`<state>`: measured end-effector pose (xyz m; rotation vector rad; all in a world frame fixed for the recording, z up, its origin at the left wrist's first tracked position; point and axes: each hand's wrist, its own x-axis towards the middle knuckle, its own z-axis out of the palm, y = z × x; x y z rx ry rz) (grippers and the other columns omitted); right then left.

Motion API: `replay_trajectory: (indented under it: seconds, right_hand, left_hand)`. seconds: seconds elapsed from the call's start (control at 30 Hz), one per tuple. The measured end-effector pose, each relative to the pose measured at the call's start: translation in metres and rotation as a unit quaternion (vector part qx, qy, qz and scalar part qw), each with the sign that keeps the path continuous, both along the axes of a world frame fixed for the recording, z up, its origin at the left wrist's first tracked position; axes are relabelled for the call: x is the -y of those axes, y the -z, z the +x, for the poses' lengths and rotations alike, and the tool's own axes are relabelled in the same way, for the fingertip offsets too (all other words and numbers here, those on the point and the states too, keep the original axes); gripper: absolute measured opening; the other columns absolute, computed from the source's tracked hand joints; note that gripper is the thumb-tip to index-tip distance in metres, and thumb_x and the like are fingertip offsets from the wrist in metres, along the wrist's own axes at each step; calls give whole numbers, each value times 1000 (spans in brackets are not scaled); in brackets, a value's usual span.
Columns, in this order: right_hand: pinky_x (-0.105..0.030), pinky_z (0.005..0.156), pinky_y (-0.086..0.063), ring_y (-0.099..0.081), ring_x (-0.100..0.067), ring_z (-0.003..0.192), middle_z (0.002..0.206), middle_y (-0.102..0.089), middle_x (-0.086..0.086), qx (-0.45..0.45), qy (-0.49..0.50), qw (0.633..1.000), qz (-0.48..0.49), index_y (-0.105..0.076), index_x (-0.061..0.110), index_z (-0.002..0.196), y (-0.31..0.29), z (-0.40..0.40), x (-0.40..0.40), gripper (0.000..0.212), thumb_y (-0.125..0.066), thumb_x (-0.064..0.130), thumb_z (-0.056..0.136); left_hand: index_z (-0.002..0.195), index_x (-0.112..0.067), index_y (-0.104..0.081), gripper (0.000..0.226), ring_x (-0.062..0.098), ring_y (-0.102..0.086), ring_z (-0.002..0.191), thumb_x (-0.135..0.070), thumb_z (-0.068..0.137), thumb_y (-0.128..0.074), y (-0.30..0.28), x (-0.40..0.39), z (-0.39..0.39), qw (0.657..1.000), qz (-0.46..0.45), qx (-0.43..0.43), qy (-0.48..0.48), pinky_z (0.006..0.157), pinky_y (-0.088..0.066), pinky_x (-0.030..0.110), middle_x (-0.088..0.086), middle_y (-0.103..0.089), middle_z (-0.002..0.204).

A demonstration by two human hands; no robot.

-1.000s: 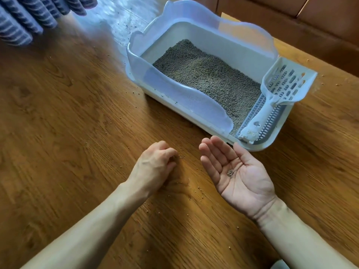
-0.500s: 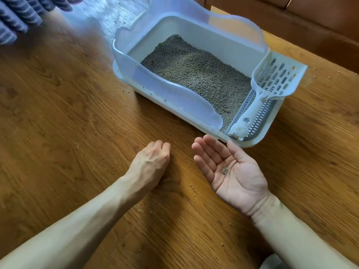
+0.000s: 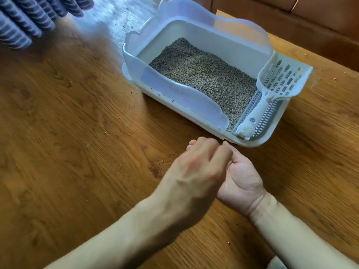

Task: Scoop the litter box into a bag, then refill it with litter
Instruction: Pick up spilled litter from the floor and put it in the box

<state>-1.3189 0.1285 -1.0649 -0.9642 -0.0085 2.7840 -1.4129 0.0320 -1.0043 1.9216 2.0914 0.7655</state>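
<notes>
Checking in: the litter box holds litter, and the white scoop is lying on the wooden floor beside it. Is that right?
Not quite. The white scoop is not on the wooden floor; it rests on the litter box itself, its head on the right-hand rim and its handle over the slotted grate. The head view shows this. The box does hold litter.

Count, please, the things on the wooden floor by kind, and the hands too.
Litter box: 1
Scoop: 1
Hands: 2, left hand and right hand
Total: 4
Scattered litter grains are too many to count.
</notes>
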Motion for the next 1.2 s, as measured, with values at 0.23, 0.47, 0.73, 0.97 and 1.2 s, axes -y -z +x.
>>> replay_trajectory:
  seconds: [0.23,0.47,0.73,0.97,1.2]
  right_hand:
    - [-40,117,-28,-53,-31,126,133,-57,-19,-7,-26,1000,-5,-58,-1,127,-10,-11,13,46,-45,31,97]
    - [-44,92,-54,-64,-34,112,117,-67,-23,-18,0,997,71,-69,-5,109,-10,-23,21,50,-37,31,98]
    - [-45,92,-54,-62,-34,115,120,-65,-24,-35,-16,996,77,-68,-5,112,-7,-27,29,50,-37,32,98]
    - [-45,93,-54,-61,-34,116,121,-65,-23,-31,-17,996,81,-67,-5,114,-7,-23,27,48,-40,31,97]
    - [-45,92,-54,-62,-35,115,120,-65,-24,-31,-10,996,81,-67,-5,113,-6,-21,26,49,-39,31,97]
  left_hand:
    - [91,-9,-66,10,24,-56,83,-8,83,-60,-9,17,-14,998,-9,-54,29,75,-49,39,8,-59,92]
    - [92,-15,-76,5,7,-60,69,-13,90,-73,-16,62,-75,983,54,62,-165,60,-47,16,-8,-65,84]
    - [102,-27,-75,19,-2,-61,80,-28,84,-79,77,125,-66,973,-164,74,-143,70,-56,17,-19,-63,95]
    - [83,-25,-73,5,5,-54,72,-27,84,-77,103,133,-53,986,-163,-21,-40,56,-54,21,-12,-62,82]
    - [77,-17,-63,24,14,-49,64,-19,96,-48,118,130,-51,980,-136,-147,12,51,-49,29,-3,-58,76]
